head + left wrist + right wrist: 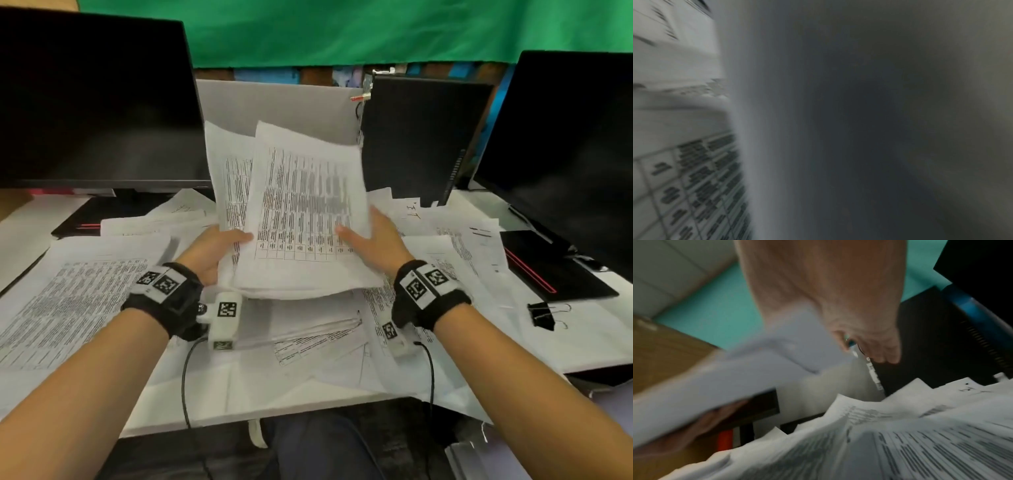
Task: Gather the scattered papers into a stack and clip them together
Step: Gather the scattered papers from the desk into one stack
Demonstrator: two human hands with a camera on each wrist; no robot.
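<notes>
Holding a thin, floppy sheaf of papers [301,212] above the desk [239,394], the left hand [212,250] pinches its edge; right hand [373,240] flat, steadying. Grip edges; sheets slide easily.

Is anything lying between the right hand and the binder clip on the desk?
Nothing visible blocks it. The binder clip lies in the open on loose sheets, right of the right hand, which is touching the held papers.
</notes>
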